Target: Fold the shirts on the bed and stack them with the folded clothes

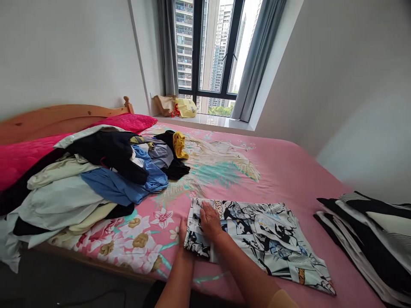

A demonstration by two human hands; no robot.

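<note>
A pair of black-and-white comic-print shorts [244, 231], with touches of blue and orange, lies folded flat near the bed's front edge. My right hand [210, 220] rests palm down on their left end, fingers stretched out over the cloth. Along the left edge of the shorts, my left hand [183, 234] is held edge-on against the fabric, its fingers looking straight and partly hidden. Farther left, a loose heap of clothes [105, 171] in black, blue, white and yellow spreads over the bed.
A stack of folded clothes [369, 239] sits at the right. Pink floral bedding [276, 171] covers the bed. Red pillows [135, 122] lie by the wooden headboard [80, 112]. Brown and yellow bags [186, 108] stand on the windowsill [218, 120].
</note>
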